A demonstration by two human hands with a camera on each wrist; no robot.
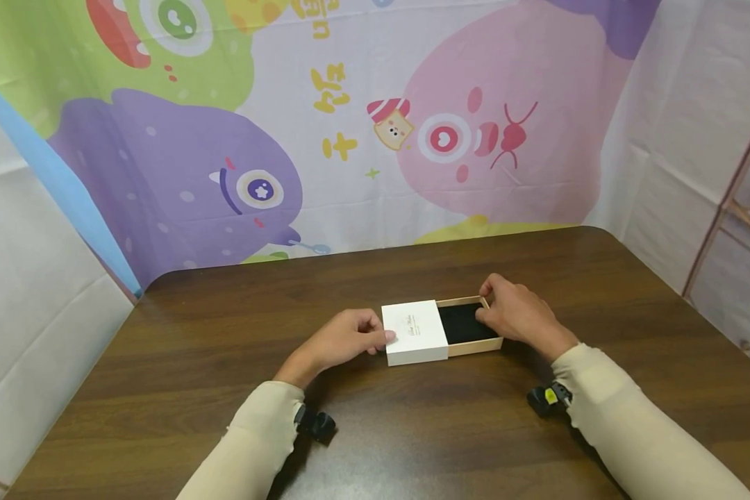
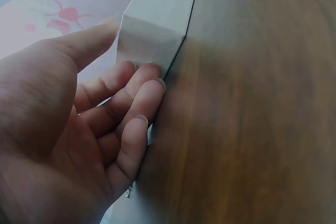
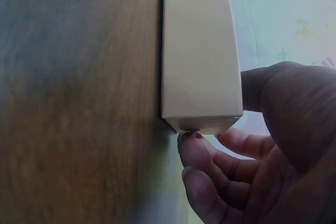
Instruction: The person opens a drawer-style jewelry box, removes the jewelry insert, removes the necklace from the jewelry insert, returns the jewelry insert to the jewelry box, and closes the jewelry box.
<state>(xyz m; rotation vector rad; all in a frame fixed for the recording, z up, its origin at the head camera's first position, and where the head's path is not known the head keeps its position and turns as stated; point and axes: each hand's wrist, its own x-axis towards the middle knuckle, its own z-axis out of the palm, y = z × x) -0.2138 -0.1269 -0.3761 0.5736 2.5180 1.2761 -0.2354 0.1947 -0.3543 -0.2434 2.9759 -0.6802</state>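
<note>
A white drawer-style gift box lies flat on the table, its white sleeve [image 1: 415,333] carrying small gold lettering. Out of the sleeve's right side sticks a tan inner drawer [image 1: 475,346], part-way out, with a black lining [image 1: 462,323] inside. My left hand [image 1: 348,338] holds the sleeve's left end, thumb on the top edge and curled fingers [image 2: 149,95] against the end face. At the drawer's outer end, my right hand [image 1: 517,314] grips the end wall, thumb over the inside and fingers [image 3: 197,156] beneath or behind that wall. The sleeve hides the rest of the drawer.
The brown wooden table [image 1: 194,361] extends around the box. Behind it hangs a cloth [image 1: 350,201] printed with cartoon monsters. Pale sheets hang at both sides. Black straps with small devices [image 1: 315,423] sit on both wrists, close over the table.
</note>
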